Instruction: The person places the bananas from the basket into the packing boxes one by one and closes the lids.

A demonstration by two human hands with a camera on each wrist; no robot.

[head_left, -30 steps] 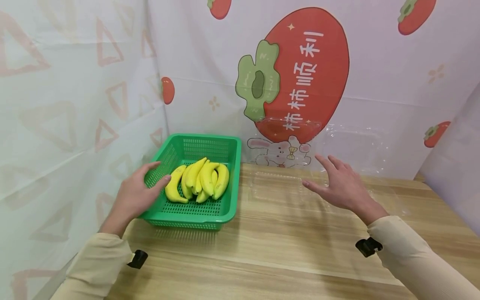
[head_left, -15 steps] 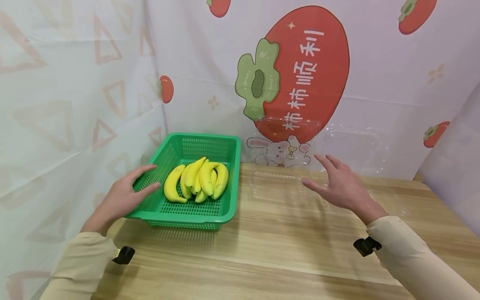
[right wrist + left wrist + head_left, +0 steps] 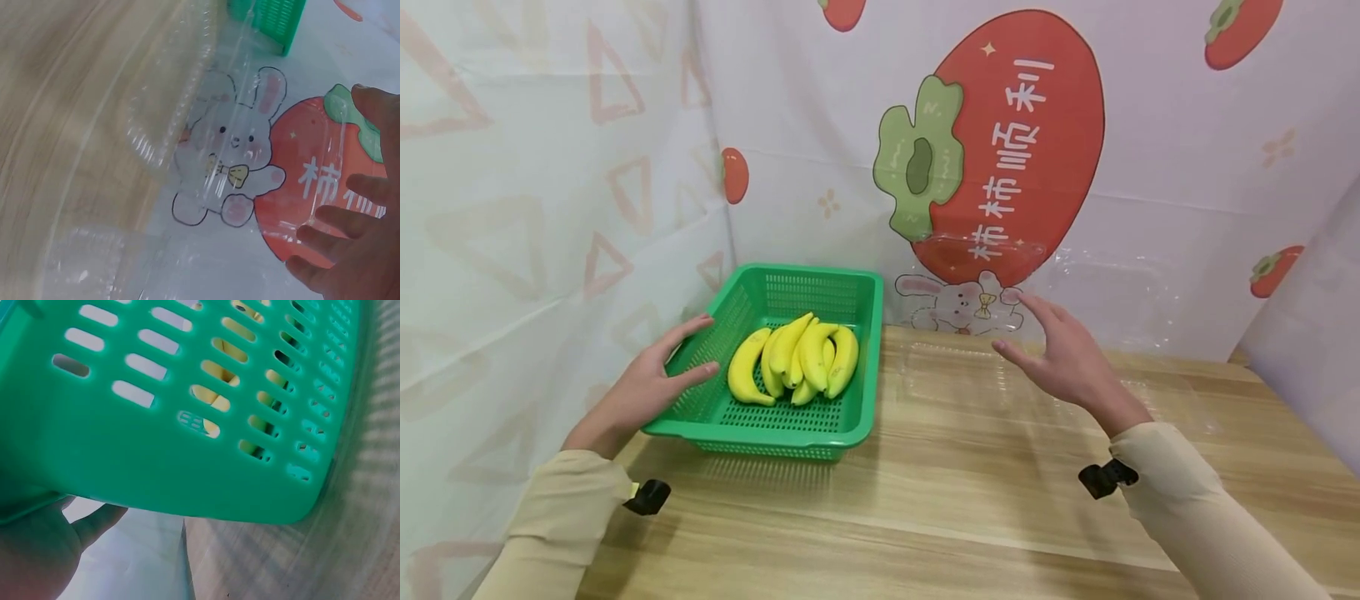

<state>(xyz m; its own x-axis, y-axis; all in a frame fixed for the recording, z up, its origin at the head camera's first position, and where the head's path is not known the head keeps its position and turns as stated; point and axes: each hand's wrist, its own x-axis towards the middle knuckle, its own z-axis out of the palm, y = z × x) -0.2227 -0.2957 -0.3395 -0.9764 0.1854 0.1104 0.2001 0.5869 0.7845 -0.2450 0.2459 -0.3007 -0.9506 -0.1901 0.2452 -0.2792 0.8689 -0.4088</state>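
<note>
Several yellow bananas (image 3: 812, 358) lie together in a green perforated plastic basket (image 3: 760, 437) at the left of the table. Just at the basket's left rim is my left hand (image 3: 643, 390), thumb and fingers extended and apart. In the left wrist view, the basket's wall (image 3: 156, 469) hides most of that hand; whether it touches the rim I cannot tell. My right hand (image 3: 1063, 358) hovers with spread fingers and holds nothing. Behind and below it stand two clear plastic boxes with raised lids, the left box (image 3: 951, 375) and the right one (image 3: 1116, 292).
A wood-grain table (image 3: 940, 508) carries everything. A white backdrop with a printed red persimmon (image 3: 1037, 150) rises right behind the boxes. A patterned cloth wall (image 3: 550, 208) stands close along the left side, near my left arm.
My left hand has moved left, from over the basket's left side to its outer rim. My right hand has shifted slightly left and up. Basket, bananas and boxes stay put.
</note>
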